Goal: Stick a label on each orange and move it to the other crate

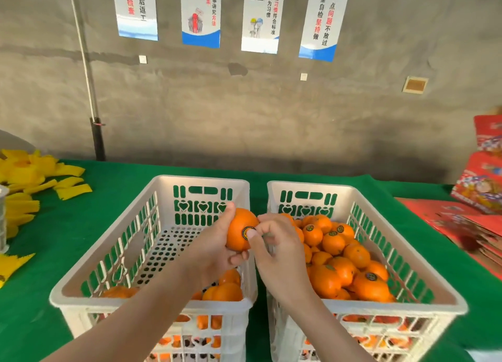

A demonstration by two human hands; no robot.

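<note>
Over the neighbouring rims of the left crate [203, 181] and the right crate [307, 187], side by side near the front edge of the green tabletop [114, 177], the left hand [214, 249] grips an orange [239, 223] while the right hand [274, 247], fingers curled, presses its thumb on the label [245, 232] (dark, yellow-ringed).

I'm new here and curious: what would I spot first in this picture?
The bright orange held up in the left hand, mid-picture, while the thumb of the right hand presses a round label onto it. Then the right crate, heaped with labelled oranges.
</note>
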